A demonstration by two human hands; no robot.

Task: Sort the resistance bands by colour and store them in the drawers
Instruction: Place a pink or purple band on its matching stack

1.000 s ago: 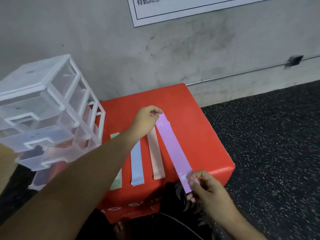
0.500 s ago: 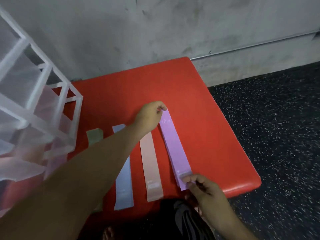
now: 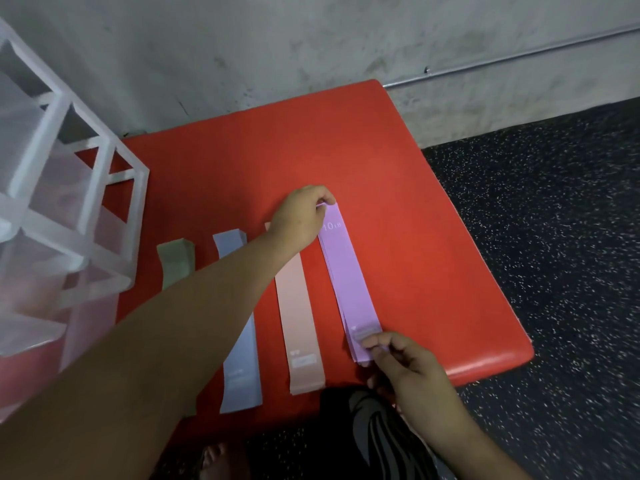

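Observation:
Several flat resistance bands lie side by side on a red box top [image 3: 398, 209]. The purple band [image 3: 349, 282], marked 10 LB, lies stretched out at the right. My left hand [image 3: 301, 220] pinches its far end and my right hand [image 3: 401, 362] pinches its near end. Left of it lie a pink band [image 3: 299, 327], a blue band [image 3: 242, 368] and a green band [image 3: 175, 261], the last two partly hidden under my left forearm. A clear plastic drawer unit [image 3: 65, 209] stands at the left edge of the box.
A grey concrete wall [image 3: 311, 46] rises behind the box, with a thin pipe along its base. Dark speckled rubber floor [image 3: 554, 271] spreads to the right. My knee in dark clothing sits against the box's near edge.
My head has come closer and tilted down, so the box fills more of the view. The purple band has settled flat on the red top, both hands still at its ends.

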